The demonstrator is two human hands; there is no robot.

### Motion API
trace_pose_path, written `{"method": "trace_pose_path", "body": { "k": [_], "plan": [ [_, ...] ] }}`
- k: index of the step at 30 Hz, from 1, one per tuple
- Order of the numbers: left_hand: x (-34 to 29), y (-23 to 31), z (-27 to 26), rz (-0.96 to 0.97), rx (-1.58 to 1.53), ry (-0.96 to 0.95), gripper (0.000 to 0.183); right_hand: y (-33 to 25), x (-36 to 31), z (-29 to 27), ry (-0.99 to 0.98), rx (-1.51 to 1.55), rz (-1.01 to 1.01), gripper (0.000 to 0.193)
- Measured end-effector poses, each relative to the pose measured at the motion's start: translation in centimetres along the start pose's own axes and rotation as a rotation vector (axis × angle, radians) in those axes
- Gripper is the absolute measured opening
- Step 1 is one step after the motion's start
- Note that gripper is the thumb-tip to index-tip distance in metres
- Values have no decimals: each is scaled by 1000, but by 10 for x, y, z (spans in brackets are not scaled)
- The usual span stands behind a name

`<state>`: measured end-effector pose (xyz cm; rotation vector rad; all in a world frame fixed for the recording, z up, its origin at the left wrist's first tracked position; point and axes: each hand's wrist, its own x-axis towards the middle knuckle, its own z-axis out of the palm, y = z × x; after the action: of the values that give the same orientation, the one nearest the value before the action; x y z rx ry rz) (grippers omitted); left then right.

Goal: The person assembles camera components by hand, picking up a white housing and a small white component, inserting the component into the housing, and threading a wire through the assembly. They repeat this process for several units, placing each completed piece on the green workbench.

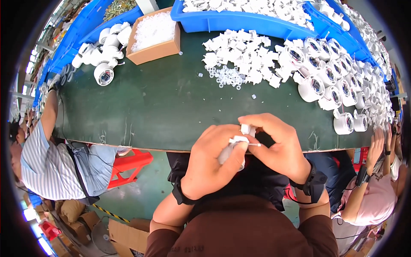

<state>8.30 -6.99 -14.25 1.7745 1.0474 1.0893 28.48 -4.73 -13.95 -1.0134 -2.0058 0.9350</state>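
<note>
My left hand (204, 165) is closed round a white plastic housing (225, 155), most of it hidden by the fingers and palm. A narrow bracket-like end of it pokes up by the thumb, with a thin pale piece jutting toward my right hand. Between thumb and forefinger, my right hand (282, 143) pinches a small white plastic piece (246, 129) just above the housing. Both hands are close together in front of the table's near edge. Farther off lie a heap of loose white plastic brackets (239, 49) and a small pile of clear plastic rings (224, 76).
Rows of white round units with dark glossy faces (317, 85) crowd the right side; more (104, 74) lie at the left. A cardboard box (154, 55) of clear parts and a blue bin (239, 21) of white parts stand behind. Co-workers sit either side; a red stool (130, 167) is left.
</note>
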Motion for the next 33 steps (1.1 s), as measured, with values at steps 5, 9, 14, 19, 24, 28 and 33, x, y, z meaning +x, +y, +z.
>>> {"method": "trace_pose_path", "body": {
  "k": [5, 9, 14, 19, 24, 28, 33],
  "plan": [
    [-6, -10, 6, -92, 155, 332, 12, -18, -7, 3, 159, 622, 314, 36],
    [-2, -9, 9, 10, 304, 345, 16, -25, -3, 24, 131, 550, 265, 38],
    [-2, -7, 10, -1, 343, 328, 25, -21, 2, 40, 196, 594, 224, 41],
    [-3, -13, 10, 67, 357, 326, 28, -21, 2, 49, 241, 534, 214, 42],
    [-4, -18, 11, 142, 364, 331, 30, -14, -6, 66, 347, 371, 128, 42],
    [-5, -20, 13, 142, 392, 336, 32, -14, -9, 72, 397, 287, 80, 42],
    [-5, -21, 11, 152, 377, 325, 28, -13, -10, 61, 325, 379, 100, 42]
  ]
}}
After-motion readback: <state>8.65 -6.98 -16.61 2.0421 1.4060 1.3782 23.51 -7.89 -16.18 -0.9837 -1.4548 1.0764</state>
